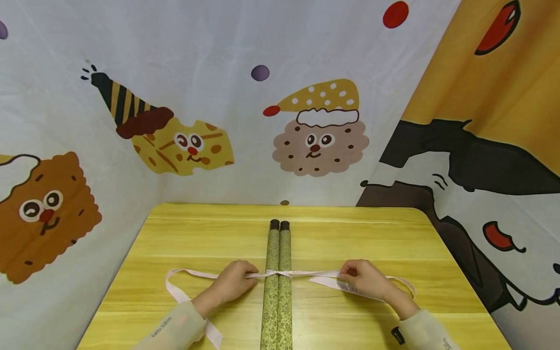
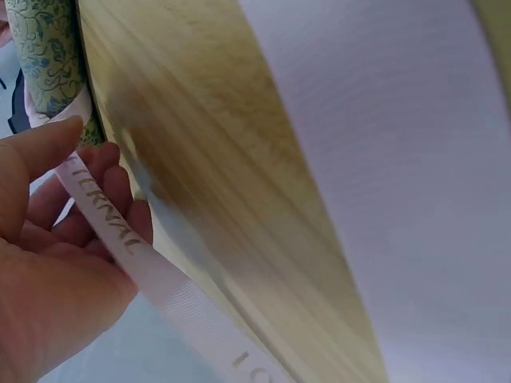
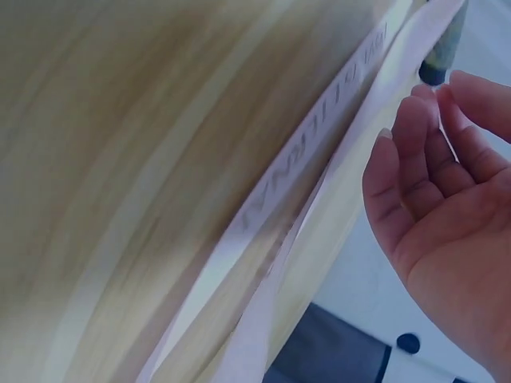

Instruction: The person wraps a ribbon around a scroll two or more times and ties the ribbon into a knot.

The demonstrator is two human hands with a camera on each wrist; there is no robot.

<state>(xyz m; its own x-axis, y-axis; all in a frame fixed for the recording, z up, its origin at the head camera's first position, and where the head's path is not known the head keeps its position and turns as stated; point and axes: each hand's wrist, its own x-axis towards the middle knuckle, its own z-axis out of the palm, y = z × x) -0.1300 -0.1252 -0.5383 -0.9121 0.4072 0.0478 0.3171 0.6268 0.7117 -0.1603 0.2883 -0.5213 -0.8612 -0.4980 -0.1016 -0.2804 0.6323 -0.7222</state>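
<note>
Two green patterned scrolls point(image 1: 271, 301) with dark end caps lie side by side on the table. A pink lettered ribbon point(image 1: 306, 273) crosses them with a small knot at the middle. My left hand point(image 1: 236, 282), just left of the scrolls, pinches one ribbon length between thumb and fingers; gold lettering runs along it point(image 2: 120, 235). To the right, my right hand point(image 1: 365, 278) is over the other length. In the right wrist view that ribbon point(image 3: 351, 120) passes beside its loosely bent fingers point(image 3: 413, 136), with none visible between the fingertips.
Loose ribbon curves left of my left forearm, and another tail point(image 1: 325, 282) lies under my right hand. The wood-grain table point(image 1: 210, 228) has rounded far corners. Behind it hangs a white cloth point(image 1: 245, 29) with cartoon prints.
</note>
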